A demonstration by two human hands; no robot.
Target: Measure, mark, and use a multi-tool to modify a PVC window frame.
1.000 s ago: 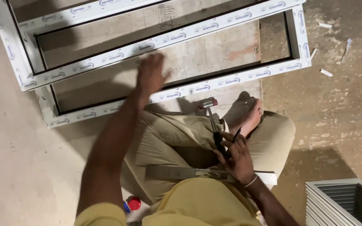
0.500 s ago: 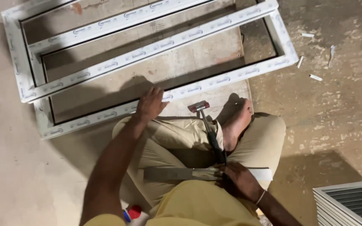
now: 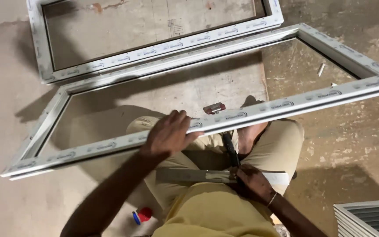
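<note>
The white plastic window frame [image 3: 286, 105], a long rectangular profile with grey protective tape strips along it, is what I have hold of, and from my view it runs from its far left corner low over the concrete floor [image 3: 5, 206] up across my lap to the right, its near rail tilted and lifted, judging by the shadow it throws beneath. Starting at that left end, the frame's corner sits well away from my left hand [image 3: 168, 134]; moving in, the hand wraps the near rail from above, fingers curled over the top edge and thumb tucked under, closed firmly on it, which I judge is what keeps the rail raised over my knees. Below that arm, near the elbow, a small red and blue capped object [image 3: 142, 215] lies on the floor. Beyond the hand, a second white plastic frame [image 3: 154, 52] lies flat on the floor, just behind the first. Further right, just past the left hand, a hammer with a reddish metal head and dark handle [image 3: 219, 115] stands up behind the rail, its handle running down to my right hand [image 3: 252, 184], which is closed around the lower end, resting on my lap; a flat grey metal strip [image 3: 189, 175] lies across my thighs touching that hand. My bare foot [image 3: 250, 134] sits under the rail. At the far right, low down, a stack of white frames [image 3: 369, 217] rests on the floor.
</note>
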